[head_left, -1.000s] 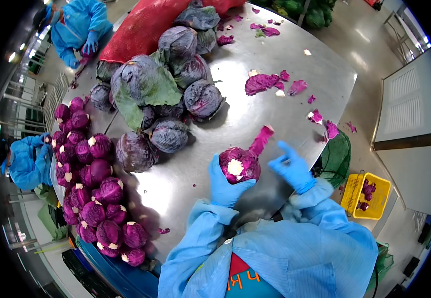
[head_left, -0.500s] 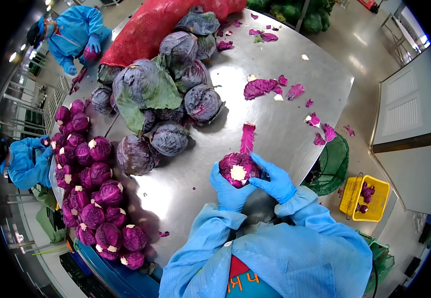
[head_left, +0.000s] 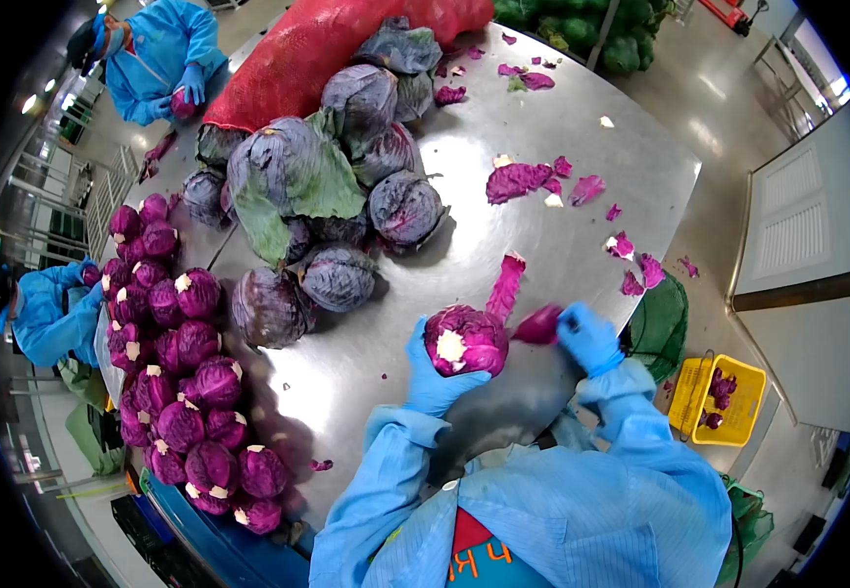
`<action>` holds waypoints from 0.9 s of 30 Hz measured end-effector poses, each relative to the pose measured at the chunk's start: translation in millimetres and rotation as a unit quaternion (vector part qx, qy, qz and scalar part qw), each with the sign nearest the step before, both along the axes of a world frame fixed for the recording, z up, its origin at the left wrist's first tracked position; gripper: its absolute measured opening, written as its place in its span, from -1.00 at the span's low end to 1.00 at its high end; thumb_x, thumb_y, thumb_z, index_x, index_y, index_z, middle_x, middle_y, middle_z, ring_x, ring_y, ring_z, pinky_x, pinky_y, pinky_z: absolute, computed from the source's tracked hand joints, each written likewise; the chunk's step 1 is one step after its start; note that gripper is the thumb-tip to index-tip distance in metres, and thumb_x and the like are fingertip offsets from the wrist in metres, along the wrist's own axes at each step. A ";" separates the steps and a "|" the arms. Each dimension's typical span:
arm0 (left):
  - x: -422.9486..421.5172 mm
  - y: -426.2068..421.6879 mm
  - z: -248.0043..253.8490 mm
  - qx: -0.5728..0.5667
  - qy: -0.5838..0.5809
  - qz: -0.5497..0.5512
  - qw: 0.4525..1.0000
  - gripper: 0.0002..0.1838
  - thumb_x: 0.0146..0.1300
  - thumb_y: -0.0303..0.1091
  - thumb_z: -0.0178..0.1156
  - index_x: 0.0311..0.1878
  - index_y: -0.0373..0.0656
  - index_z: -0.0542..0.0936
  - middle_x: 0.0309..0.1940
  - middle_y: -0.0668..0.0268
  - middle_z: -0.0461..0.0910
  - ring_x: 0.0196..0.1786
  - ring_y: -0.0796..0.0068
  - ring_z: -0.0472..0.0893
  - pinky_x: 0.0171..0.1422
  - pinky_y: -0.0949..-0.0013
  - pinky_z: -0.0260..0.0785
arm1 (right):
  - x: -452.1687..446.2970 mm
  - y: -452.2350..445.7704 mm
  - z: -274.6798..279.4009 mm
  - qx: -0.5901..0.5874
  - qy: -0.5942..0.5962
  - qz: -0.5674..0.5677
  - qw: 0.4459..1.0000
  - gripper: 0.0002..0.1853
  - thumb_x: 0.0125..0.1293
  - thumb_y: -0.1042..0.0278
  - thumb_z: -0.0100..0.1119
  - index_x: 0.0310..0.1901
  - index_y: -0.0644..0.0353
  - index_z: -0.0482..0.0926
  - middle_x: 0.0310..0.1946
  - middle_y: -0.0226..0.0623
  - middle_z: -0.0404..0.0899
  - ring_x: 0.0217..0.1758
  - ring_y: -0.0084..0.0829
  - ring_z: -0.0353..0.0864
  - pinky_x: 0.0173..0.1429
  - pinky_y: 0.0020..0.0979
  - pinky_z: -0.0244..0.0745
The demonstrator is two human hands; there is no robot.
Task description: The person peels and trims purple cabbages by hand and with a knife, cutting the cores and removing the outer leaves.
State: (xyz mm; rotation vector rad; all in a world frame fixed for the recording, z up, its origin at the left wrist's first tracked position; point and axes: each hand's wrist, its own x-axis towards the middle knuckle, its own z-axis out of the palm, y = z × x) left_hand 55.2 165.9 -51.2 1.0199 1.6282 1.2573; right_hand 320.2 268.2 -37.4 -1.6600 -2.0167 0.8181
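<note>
My left hand [head_left: 430, 377], in a blue glove, cups a trimmed red cabbage [head_left: 472, 341] from its left and near side, with the pale cut stem facing up. To its right, my right hand [head_left: 590, 338] grips a loose purple cabbage leaf [head_left: 539, 324], slightly blurred and apart from the head. A strip of leaf [head_left: 507, 284] lies on the steel just beyond the cabbage. Farther left rests a pile of untrimmed red cabbages [head_left: 337, 277] with dull outer leaves. Peeled cabbages [head_left: 213, 465] with pale stem ends are massed along the left edge.
A red mesh sack [head_left: 288, 64] lies across the far side of the steel table [head_left: 631, 127]. Leaf scraps [head_left: 518, 182] are scattered at right. Beyond the right edge stand a green net basket [head_left: 662, 318] and a yellow crate [head_left: 753, 397]. Two co-workers [head_left: 155, 64] in blue are at left.
My right hand has left the cabbage and moved right with a leaf pulled off it. My left hand still holds the head, which has turned slightly, its stem now farther left.
</note>
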 end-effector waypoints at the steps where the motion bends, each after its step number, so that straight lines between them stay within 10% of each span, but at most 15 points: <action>1: -5.1 -3.8 -0.9 0.016 -0.030 -0.015 0.999 0.41 -0.45 -0.11 0.72 0.46 -0.23 -0.01 0.32 0.07 0.21 0.36 0.15 0.32 0.46 0.17 0.21 | 18.7 10.2 -19.0 -0.002 -0.053 -0.037 0.998 -0.82 0.25 0.25 0.21 -0.16 0.07 0.52 -0.32 -0.15 0.62 -0.31 -0.10 0.65 -0.19 -0.19 0.55; 3: -13.1 -9.6 -2.8 0.051 -0.089 -0.043 0.994 0.44 -0.46 -0.13 0.73 0.48 -0.22 -0.03 0.34 0.08 0.21 0.38 0.15 0.31 0.47 0.16 0.20 | 55.8 29.9 -53.8 0.025 -0.033 -0.080 0.996 -0.62 0.29 0.24 0.23 0.11 0.07 0.48 -0.22 -0.23 0.63 -0.30 -0.26 0.64 -0.17 -0.26 0.54; 5: -16.2 -16.7 -8.2 0.057 -0.078 -0.068 0.993 0.47 -0.48 -0.16 0.73 0.50 -0.21 -0.06 0.37 0.09 0.17 0.40 0.15 0.28 0.49 0.15 0.17 | 17.6 28.8 34.8 -0.047 -0.020 -0.120 0.991 -0.48 0.25 0.23 0.31 0.26 -0.01 0.46 -0.22 -0.27 0.63 -0.31 -0.37 0.60 -0.12 -0.36 0.53; 7: -14.7 -16.3 -10.4 0.080 -0.083 -0.090 0.989 0.47 -0.48 -0.14 0.73 0.50 -0.21 -0.06 0.38 0.08 0.16 0.40 0.15 0.28 0.50 0.15 0.15 | -4.0 22.6 32.6 -0.064 0.173 0.013 0.983 -0.42 0.22 0.26 0.37 0.29 -0.01 0.47 -0.15 -0.31 0.62 -0.27 -0.45 0.56 -0.07 -0.41 0.52; 12: -20.2 -13.0 11.5 0.076 0.029 -0.124 0.989 0.41 -0.37 -0.09 0.69 0.50 -0.23 -0.06 0.37 0.09 0.16 0.40 0.13 0.27 0.51 0.14 0.12 | -60.9 28.7 22.4 -0.067 0.237 0.388 0.888 -0.51 0.19 0.36 0.39 0.18 0.06 0.56 -0.11 -0.32 0.57 -0.11 -0.40 0.56 0.02 -0.39 0.50; 27: -25.8 5.1 12.4 0.042 0.046 -0.145 0.988 0.31 -0.40 -0.05 0.68 0.44 -0.23 0.12 0.34 0.02 0.17 0.38 0.04 0.26 0.48 0.10 0.14 | -70.1 40.5 33.9 -0.076 0.174 0.453 0.871 -0.74 0.17 0.35 0.36 -0.14 0.13 0.53 -0.25 -0.26 0.47 -0.27 -0.22 0.52 -0.17 -0.32 0.46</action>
